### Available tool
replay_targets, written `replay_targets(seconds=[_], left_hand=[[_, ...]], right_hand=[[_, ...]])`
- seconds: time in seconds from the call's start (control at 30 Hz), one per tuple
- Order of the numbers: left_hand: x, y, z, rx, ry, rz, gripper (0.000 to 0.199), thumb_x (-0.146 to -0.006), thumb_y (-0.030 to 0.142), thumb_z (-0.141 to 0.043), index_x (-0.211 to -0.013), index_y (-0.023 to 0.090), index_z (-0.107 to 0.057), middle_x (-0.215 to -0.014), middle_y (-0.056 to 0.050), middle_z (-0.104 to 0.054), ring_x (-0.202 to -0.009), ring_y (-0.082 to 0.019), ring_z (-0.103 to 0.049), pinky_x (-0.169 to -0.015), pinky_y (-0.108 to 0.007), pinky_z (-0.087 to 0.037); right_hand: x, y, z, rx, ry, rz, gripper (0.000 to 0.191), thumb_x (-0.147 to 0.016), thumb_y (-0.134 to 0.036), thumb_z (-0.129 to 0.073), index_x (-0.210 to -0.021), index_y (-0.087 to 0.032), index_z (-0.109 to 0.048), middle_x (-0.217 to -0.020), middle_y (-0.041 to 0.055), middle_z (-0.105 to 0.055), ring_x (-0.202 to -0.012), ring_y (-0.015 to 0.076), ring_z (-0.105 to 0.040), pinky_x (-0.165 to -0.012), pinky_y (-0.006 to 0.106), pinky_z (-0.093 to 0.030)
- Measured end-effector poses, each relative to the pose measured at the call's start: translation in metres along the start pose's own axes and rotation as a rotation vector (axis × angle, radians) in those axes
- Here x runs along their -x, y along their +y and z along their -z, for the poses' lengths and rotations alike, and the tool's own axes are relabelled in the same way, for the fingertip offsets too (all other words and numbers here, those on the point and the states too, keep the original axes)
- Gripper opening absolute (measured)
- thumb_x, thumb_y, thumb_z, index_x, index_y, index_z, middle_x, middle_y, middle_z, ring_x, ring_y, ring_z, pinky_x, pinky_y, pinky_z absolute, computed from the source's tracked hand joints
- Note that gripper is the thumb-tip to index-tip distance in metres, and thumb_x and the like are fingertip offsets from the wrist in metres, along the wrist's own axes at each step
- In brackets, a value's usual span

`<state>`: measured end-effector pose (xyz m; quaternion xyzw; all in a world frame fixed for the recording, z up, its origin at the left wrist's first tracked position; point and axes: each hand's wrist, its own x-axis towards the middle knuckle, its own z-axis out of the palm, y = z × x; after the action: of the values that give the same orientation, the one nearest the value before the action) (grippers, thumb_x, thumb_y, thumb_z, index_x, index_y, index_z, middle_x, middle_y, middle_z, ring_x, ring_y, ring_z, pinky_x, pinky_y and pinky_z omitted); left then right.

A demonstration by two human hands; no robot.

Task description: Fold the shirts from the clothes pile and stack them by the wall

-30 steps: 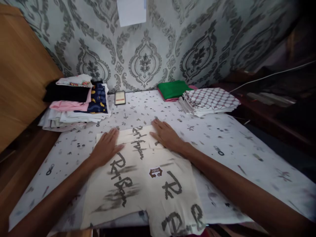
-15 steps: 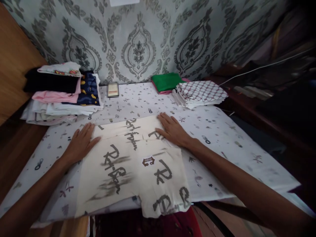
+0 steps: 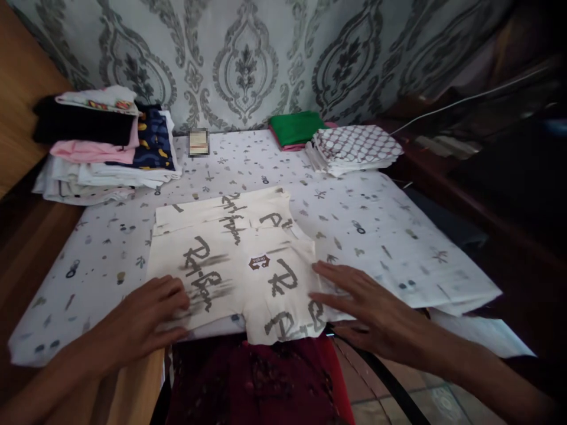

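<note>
A cream shirt [image 3: 225,265] with dark brush-style lettering lies flat on the cloth-covered table, its far edge folded over in a band. A small brown printed badge [image 3: 259,261] shows on its front, and a sleeve hangs slightly over the near edge. My left hand [image 3: 153,313] rests at the shirt's near left corner, fingers bent over the fabric and thumb apart from them near the table edge. Beside the sleeve on the right, my right hand [image 3: 367,304] has its fingers spread, with the fingertips at the fabric's side. Neither hand grips the shirt.
A tall stack of folded clothes [image 3: 95,177] stands at the back left. A small blurred box [image 3: 199,143] sits near the wall. Folded green cloth [image 3: 296,128] and a checked folded pile [image 3: 358,147] lie at the back right. A white cable [image 3: 469,101] runs across the right side.
Both hands have moved from the shirt's far corners toward me, the left to the near left corner, the right beside the sleeve. The view has tilted down slightly.
</note>
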<state>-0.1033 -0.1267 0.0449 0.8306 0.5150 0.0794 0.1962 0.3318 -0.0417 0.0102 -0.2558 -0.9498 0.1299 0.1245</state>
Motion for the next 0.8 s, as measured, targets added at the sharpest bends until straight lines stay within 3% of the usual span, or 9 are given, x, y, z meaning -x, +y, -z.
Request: replay_targets(seconds=[0.1,0.2,0.33,0.4,0.53,0.63,0.73,0.8], left_hand=[[0.007,0.001,-0.007,-0.1,-0.058,-0.021,0.02,-0.092,0.041,-0.055,-0.105,0.029,-0.064,-0.109,-0.005,-0.065,-0.095,-0.023,-0.06,-0.081,-0.034,-0.053],[0.015,-0.001,-0.013,-0.136,-0.085,-0.002,0.017,-0.092,0.029,-0.051,-0.102,0.03,-0.065,-0.114,-0.005,-0.065,-0.1,-0.024,-0.06,-0.087,-0.035,-0.053],[0.023,-0.005,-0.017,-0.095,-0.015,-0.001,0.024,-0.091,0.025,-0.047,-0.103,0.03,-0.067,-0.114,-0.006,-0.067,-0.104,-0.024,-0.062,-0.091,-0.035,-0.053],[0.021,-0.01,-0.013,-0.011,0.023,0.024,0.023,-0.091,0.03,-0.049,-0.105,0.031,-0.068,-0.108,-0.007,-0.07,-0.097,-0.024,-0.065,-0.086,-0.033,-0.056],[-0.002,-0.027,0.011,0.287,0.039,0.226,0.026,-0.091,0.047,-0.05,-0.087,0.027,-0.065,-0.081,-0.002,-0.068,-0.073,-0.019,-0.064,-0.064,-0.026,-0.054],[-0.024,-0.042,0.024,0.562,0.149,0.465,0.036,-0.088,0.059,-0.051,-0.083,0.024,-0.061,-0.07,0.0,-0.062,-0.064,-0.017,-0.06,-0.055,-0.025,-0.05],[-0.033,-0.053,0.024,0.734,0.254,0.641,0.045,-0.079,0.066,-0.06,-0.099,0.025,-0.065,-0.078,-0.002,-0.068,-0.073,-0.022,-0.066,-0.06,-0.029,-0.055],[-0.032,-0.054,0.019,0.765,0.302,0.712,0.051,-0.071,0.067,-0.068,-0.101,0.026,-0.068,-0.087,-0.006,-0.072,-0.087,-0.027,-0.068,-0.069,-0.032,-0.058]], right_hand=[[0.0,-0.008,-0.015,0.022,0.062,0.047,0.05,-0.094,-0.014,-0.052,-0.139,-0.036,-0.053,-0.147,0.0084,-0.053,-0.136,0.0254,-0.048,-0.109,0.051,-0.046],[-0.003,-0.013,-0.023,0.019,0.114,0.112,0.047,-0.094,-0.009,-0.049,-0.134,-0.031,-0.057,-0.136,0.0093,-0.063,-0.13,0.022,-0.055,-0.106,0.046,-0.049],[-0.011,-0.018,-0.014,-0.085,0.151,0.132,0.032,-0.094,-0.013,-0.051,-0.119,-0.027,-0.066,-0.124,0.01,-0.07,-0.12,0.0219,-0.062,-0.101,0.043,-0.052],[-0.021,-0.018,-0.005,-0.226,0.151,0.084,0.028,-0.094,-0.016,-0.051,-0.115,-0.027,-0.067,-0.118,0.0093,-0.072,-0.115,0.0222,-0.064,-0.1,0.042,-0.052],[-0.064,0.001,0.008,-0.624,0.195,-0.217,0.02,-0.093,-0.029,-0.052,-0.099,-0.024,-0.07,-0.095,0.0061,-0.074,-0.092,0.0216,-0.069,-0.079,0.034,-0.057],[-0.104,0.025,0.011,-0.825,0.243,-0.537,0.031,-0.089,-0.046,-0.057,-0.074,-0.02,-0.064,-0.064,0.0002,-0.06,-0.059,0.0154,-0.058,-0.052,0.027,-0.047],[-0.125,0.042,0.007,-0.91,0.223,-0.726,0.045,-0.082,-0.059,-0.061,-0.061,-0.02,-0.053,-0.051,-0.0053,-0.041,-0.045,0.0095,-0.038,-0.042,0.023,-0.03],[-0.125,0.046,0.004,-0.953,0.196,-0.77,0.047,-0.079,-0.062,-0.063,-0.062,-0.019,-0.053,-0.053,-0.0045,-0.043,-0.048,0.0094,-0.039,-0.045,0.023,-0.031]])
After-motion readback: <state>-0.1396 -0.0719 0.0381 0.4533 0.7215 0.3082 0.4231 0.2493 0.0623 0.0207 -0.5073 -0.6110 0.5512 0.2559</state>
